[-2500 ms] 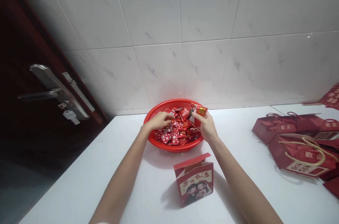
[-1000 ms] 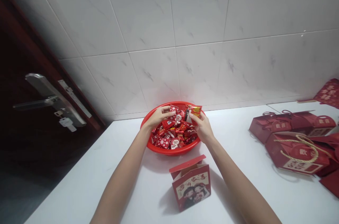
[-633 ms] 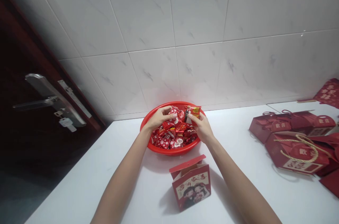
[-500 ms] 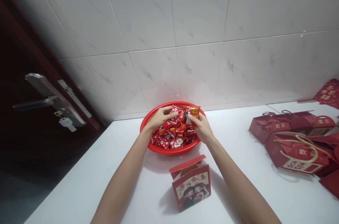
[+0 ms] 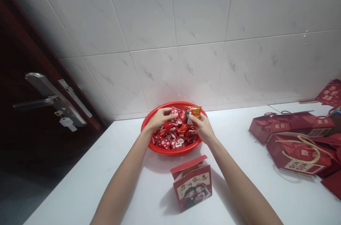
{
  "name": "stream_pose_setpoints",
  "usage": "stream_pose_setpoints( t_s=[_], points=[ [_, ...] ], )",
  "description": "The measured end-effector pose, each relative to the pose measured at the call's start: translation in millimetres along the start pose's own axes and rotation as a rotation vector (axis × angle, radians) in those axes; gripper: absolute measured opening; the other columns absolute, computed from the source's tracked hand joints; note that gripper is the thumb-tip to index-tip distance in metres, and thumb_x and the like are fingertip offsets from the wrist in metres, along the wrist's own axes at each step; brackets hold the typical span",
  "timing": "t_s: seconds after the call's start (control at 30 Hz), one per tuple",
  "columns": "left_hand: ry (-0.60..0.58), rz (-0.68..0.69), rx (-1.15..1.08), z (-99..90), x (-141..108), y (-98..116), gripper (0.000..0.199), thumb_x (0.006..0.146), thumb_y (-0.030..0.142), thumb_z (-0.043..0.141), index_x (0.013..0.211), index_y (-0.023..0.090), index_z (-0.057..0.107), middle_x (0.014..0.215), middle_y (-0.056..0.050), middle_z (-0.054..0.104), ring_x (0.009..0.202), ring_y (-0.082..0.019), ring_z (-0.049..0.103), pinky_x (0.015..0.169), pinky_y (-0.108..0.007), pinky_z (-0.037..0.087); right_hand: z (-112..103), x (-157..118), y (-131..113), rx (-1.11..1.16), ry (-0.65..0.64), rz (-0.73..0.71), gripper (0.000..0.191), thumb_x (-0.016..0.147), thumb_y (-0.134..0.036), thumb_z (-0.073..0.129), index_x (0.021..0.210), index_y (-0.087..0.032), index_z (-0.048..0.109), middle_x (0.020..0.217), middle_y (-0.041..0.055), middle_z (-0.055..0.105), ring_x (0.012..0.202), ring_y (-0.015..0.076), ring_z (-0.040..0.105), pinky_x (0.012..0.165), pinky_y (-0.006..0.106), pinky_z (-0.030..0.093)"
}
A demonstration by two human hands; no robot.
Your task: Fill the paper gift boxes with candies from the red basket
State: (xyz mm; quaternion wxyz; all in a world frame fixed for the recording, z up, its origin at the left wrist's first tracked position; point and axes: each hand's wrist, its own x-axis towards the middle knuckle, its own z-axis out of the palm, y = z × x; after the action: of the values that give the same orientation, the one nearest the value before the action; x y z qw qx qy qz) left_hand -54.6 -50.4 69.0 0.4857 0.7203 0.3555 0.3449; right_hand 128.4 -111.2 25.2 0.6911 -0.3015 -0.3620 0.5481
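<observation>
A red plastic basket [image 5: 176,152] full of small wrapped candies [image 5: 179,142] stands against the tiled wall. Over its left side, my left hand [image 5: 160,119] pinches a red candy packet with white dots [image 5: 176,114]. My right hand [image 5: 203,128], at the basket's right side, grips a red and gold candy packet [image 5: 195,111] printed with figures. Between my forearms, in front of the basket, sits a red gift box [image 5: 194,187] with its top partly open and a picture of a couple on its front.
Several dark red gift boxes [image 5: 301,154], some with ribbons or a gold cord handle, are grouped at the right. A red printed packet [image 5: 331,93] lies farther back there. At the left, a dark door [image 5: 29,118] with a lever handle and keys borders the white table [image 5: 117,140].
The candies in the basket's middle have shifted slightly. My hands keep nearly the same place, each with the same packet.
</observation>
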Motion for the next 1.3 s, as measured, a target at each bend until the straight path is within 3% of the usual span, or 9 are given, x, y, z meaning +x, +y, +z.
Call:
stream_pose_setpoints(
  t_s=[0.17, 0.3, 0.5, 0.7, 0.8, 0.97, 1.13, 1.3],
  points=[
    [0.031, 0.050, -0.054, 6.3, -2, 3, 0.037, 0.067, 0.047, 0.084, 0.080, 0.014, 0.071, 0.077, -0.002, 0.068, 0.071, -0.015, 0.060, 0.066, -0.026, 0.049, 0, 0, 0, -0.021, 0.005, -0.016, 0.039, 0.062, -0.039, 0.086, 0.093, -0.022, 0.072, 0.103, 0.0049, 0.078, 0.104, 0.0277, 0.070, 0.093, 0.042, 0.056],
    [0.010, 0.071, -0.102, 10.4, -1, 2, 0.038, 0.069, 0.044, 0.083, 0.088, 0.014, 0.071, 0.084, -0.004, 0.071, 0.075, -0.016, 0.063, 0.067, -0.026, 0.051, 0, 2, 2, -0.013, 0.024, -0.026, 0.037, 0.062, -0.039, 0.084, 0.093, -0.022, 0.073, 0.104, 0.0046, 0.078, 0.106, 0.0275, 0.070, 0.095, 0.042, 0.055],
    [0.101, 0.049, -0.200, 21.7, 3, 3, 0.062, 0.060, 0.044, 0.088, 0.109, 0.017, 0.062, 0.094, -0.005, 0.071, 0.076, -0.017, 0.066, 0.064, -0.026, 0.053, -3, 5, 6, -0.003, 0.025, 0.000, 0.032, 0.060, -0.030, 0.080, 0.091, -0.024, 0.073, 0.096, 0.0019, 0.079, 0.096, 0.0261, 0.072, 0.093, 0.042, 0.055],
    [0.144, 0.069, -0.210, 34.7, 5, 7, 0.065, 0.062, 0.042, 0.087, 0.115, 0.019, 0.058, 0.088, 0.000, 0.068, 0.075, -0.015, 0.066, 0.064, -0.024, 0.054, -3, 3, 4, -0.033, -0.021, -0.020, 0.033, 0.062, -0.030, 0.080, 0.094, -0.024, 0.074, 0.101, 0.0024, 0.078, 0.102, 0.0272, 0.070, 0.094, 0.043, 0.055],
    [0.177, 0.130, -0.133, 39.0, 6, 7, 0.058, 0.064, 0.040, 0.086, 0.113, 0.019, 0.066, 0.091, -0.002, 0.069, 0.079, -0.016, 0.067, 0.067, -0.024, 0.054, -2, 2, 3, -0.032, -0.069, -0.018, 0.036, 0.066, -0.033, 0.081, 0.099, -0.025, 0.072, 0.104, 0.0028, 0.077, 0.102, 0.0259, 0.070, 0.095, 0.042, 0.055],
    [0.119, 0.205, -0.026, 44.3, 10, 6, 0.041, 0.073, 0.046, 0.079, 0.099, 0.015, 0.076, 0.097, -0.009, 0.075, 0.087, -0.022, 0.069, 0.077, -0.032, 0.055, -3, 1, 3, -0.033, -0.127, -0.034, 0.040, 0.067, -0.034, 0.084, 0.103, -0.024, 0.071, 0.105, 0.0028, 0.076, 0.101, 0.0242, 0.070, 0.095, 0.040, 0.054],
    [0.106, 0.290, 0.072, 45.7, 11, 7, 0.031, 0.083, 0.041, 0.067, 0.098, 0.017, 0.079, 0.108, -0.010, 0.076, 0.105, -0.025, 0.067, 0.094, -0.036, 0.052, -3, 1, 4, -0.038, -0.098, 0.006, 0.040, 0.065, -0.036, 0.086, 0.100, -0.024, 0.071, 0.099, 0.0008, 0.076, 0.092, 0.0214, 0.071, 0.087, 0.036, 0.057],
    [0.054, 0.314, 0.064, 43.7, 12, 7, 0.034, 0.080, 0.038, 0.071, 0.106, 0.017, 0.077, 0.107, -0.010, 0.076, 0.098, -0.024, 0.068, 0.090, -0.035, 0.053, -3, -1, 2, -0.084, -0.079, 0.024, 0.041, 0.064, -0.039, 0.086, 0.100, -0.025, 0.071, 0.097, 0.0011, 0.076, 0.091, 0.0235, 0.072, 0.083, 0.038, 0.059]
  ],
)
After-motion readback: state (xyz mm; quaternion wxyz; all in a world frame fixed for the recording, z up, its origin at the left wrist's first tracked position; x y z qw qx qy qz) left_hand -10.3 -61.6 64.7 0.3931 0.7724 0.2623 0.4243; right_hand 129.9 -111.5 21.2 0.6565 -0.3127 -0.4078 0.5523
